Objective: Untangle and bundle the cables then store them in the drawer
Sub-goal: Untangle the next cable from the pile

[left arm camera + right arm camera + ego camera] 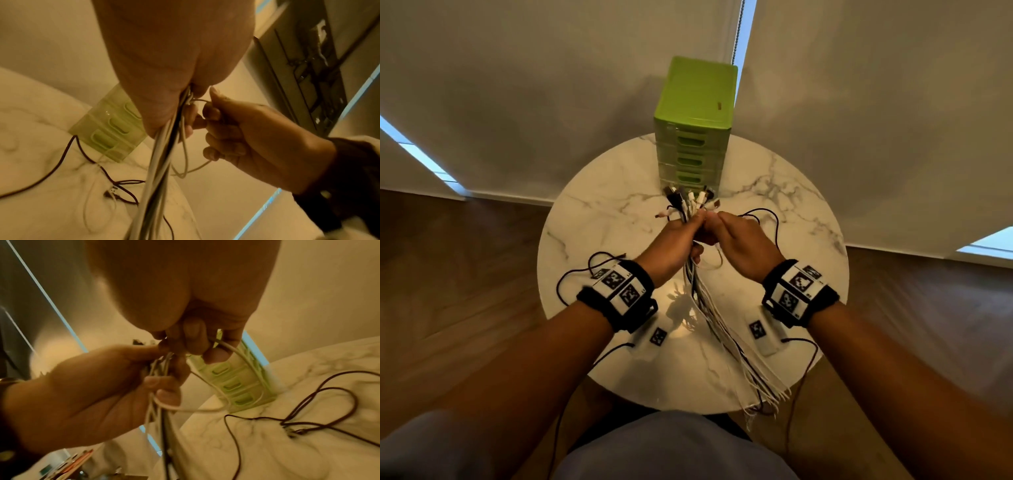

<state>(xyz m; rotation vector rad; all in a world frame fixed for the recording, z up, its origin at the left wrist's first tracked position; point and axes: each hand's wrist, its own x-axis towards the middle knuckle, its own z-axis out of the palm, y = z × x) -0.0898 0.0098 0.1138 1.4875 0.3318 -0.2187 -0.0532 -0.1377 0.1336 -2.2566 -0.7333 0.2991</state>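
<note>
A bundle of white and black cables [717, 325] hangs above the round marble table [791, 212], plug ends fanned out at the top [688, 200]. My left hand [690, 228] grips the bundle in its fist just under the plugs; its loose ends trail over the table's near edge. My right hand [717, 222] touches the left and pinches a thin white cable [236, 356] that loops out of the bundle. The left wrist view shows the strands [160, 162] leaving the left fist. A green drawer unit [693, 144] stands behind, all drawers closed.
A loose black cable [318, 402] lies on the marble to the right of the hands, another black loop [585, 270] at the left. Two white tagged boxes [657, 337] [760, 330] with black leads sit near the front edge. Wooden floor surrounds the table.
</note>
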